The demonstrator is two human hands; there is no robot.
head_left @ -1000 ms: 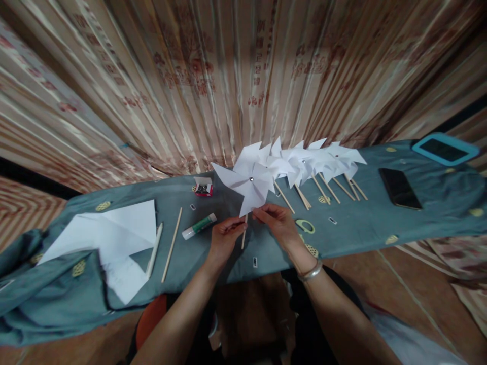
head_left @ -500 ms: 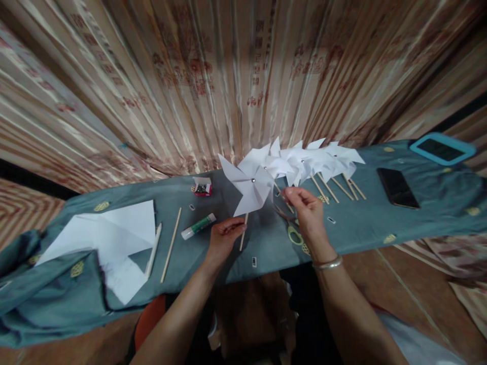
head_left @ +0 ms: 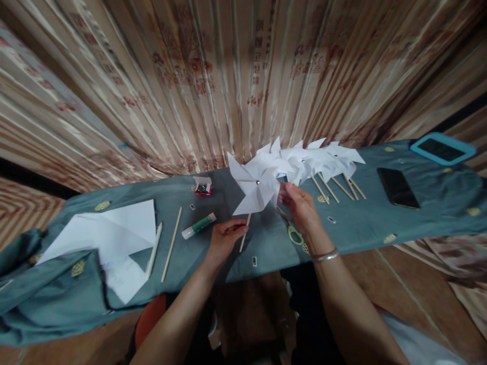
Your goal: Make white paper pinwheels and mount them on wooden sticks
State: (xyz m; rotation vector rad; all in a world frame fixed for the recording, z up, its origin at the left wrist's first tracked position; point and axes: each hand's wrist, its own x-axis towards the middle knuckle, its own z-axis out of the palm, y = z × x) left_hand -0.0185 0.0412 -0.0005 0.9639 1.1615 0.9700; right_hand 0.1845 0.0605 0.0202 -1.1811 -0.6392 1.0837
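The left hand (head_left: 224,239) pinches a pale wooden stick (head_left: 243,241), its white paper pinwheel (head_left: 255,189) at one o'clock. From the right hand (head_left: 302,207), grip unclear, it lies at ten o'clock.

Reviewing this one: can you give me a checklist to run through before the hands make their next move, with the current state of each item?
1. Left hand has a grip on the wooden stick below the paper: ok.
2. Metal pin in place at the centre of the white paper pinwheel: ok, its head shows.
3. Right hand touching the paper: cannot tell; its fingers are at the right edge, but contact is unclear.
4. Scissors well away from the hands: not ok; a green handle shows just beside the right hand.
5. Small red box closed: not ok; its flap is up.
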